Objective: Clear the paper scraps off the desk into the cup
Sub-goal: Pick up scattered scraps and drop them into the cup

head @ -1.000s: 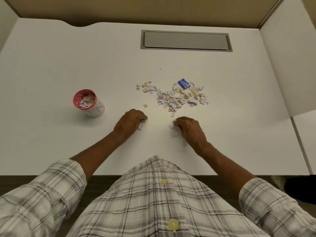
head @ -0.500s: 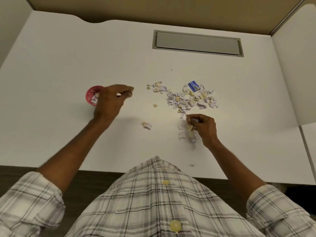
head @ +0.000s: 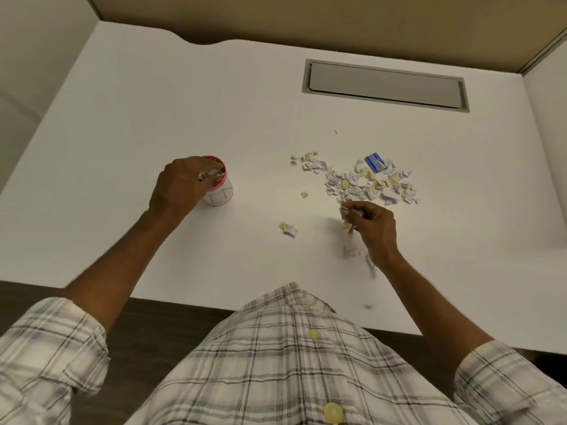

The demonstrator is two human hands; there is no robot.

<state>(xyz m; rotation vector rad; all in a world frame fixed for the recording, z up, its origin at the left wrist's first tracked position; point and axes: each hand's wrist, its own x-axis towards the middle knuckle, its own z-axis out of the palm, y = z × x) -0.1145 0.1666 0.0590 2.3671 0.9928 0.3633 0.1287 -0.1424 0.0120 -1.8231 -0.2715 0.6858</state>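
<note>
Head view: the left hand (head: 181, 191) hangs over the red-rimmed cup (head: 220, 196), its fingers curled round a few paper scraps (head: 211, 173) right at the cup's mouth, so this handful looks about to go in. The right hand (head: 374, 228) pinches more scraps at the near edge of the main pile (head: 368, 182), fingers closed on them, with blurred bits beneath it. Most of the job seems left: the pile with a blue piece (head: 375, 161), a small clump (head: 288, 230) and a lone scrap (head: 304, 194) lie on the desk (head: 153, 102), well apart from the cup.
</note>
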